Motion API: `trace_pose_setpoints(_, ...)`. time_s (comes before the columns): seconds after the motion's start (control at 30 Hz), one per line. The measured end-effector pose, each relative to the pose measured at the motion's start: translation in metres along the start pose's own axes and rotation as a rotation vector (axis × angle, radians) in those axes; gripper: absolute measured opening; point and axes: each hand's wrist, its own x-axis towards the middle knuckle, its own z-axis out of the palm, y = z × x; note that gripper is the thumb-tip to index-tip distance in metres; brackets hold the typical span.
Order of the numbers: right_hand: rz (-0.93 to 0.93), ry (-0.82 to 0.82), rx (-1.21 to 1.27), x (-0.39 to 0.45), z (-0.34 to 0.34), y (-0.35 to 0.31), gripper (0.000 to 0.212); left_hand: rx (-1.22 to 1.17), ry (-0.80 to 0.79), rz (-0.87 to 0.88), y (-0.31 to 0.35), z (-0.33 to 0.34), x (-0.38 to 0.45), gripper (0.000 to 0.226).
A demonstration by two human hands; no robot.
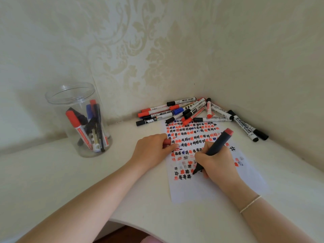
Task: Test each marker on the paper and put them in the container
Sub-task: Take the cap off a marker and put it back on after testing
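Observation:
My right hand (216, 163) grips a dark marker (216, 146) with a red end, its tip down on the white paper (198, 190) beside rows of red, black and blue hash marks. My left hand (153, 148) rests on the paper's left edge and holds a red cap (167, 142) in its curled fingers. A clear plastic jar (78, 120) stands at the left with several markers inside. A pile of capped markers (185, 111) lies against the wall behind the paper.
The white table (52, 181) sits in a wallpapered corner; its curved front edge runs near the bottom. Two more markers (249, 128) lie to the right of the paper near the right wall.

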Motion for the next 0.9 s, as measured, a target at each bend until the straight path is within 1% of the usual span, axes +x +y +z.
trace_pose_setpoints(0.13, -0.004, -0.024, -0.011, -0.0013, 0.0007, 0.0001, 0.024, 0.002, -0.007, -0.002, 0.0019, -0.0026, -0.0013, 0.043)
trace_pose_setpoints(0.27, -0.026, 0.014, -0.057, 0.0005, 0.0026, 0.0014, 0.021, -0.005, -0.013, -0.004, 0.0018, -0.0027, -0.0016, 0.043)
trace_pose_setpoints(0.4, 0.005, -0.003, 0.001, 0.0, 0.0001, 0.0003, 0.019, 0.001, -0.011, -0.006, 0.0009, -0.0014, -0.0007, 0.045)
trace_pose_setpoints(0.63, 0.005, -0.04, -0.029, 0.0002, 0.0004, -0.0003, 0.021, -0.004, -0.017, -0.01, 0.0012, -0.0021, -0.0008, 0.045)
trace_pose_setpoints(0.8, 0.001, 0.0, 0.001, -0.0004, -0.0002, 0.0009, 0.017, -0.003, -0.02, -0.014, 0.0021, -0.0027, -0.0013, 0.045)
trace_pose_setpoints(0.9, -0.014, -0.007, -0.013, 0.0, 0.0011, 0.0018, 0.019, 0.002, -0.022, -0.016, 0.0019, -0.0027, -0.0007, 0.045)
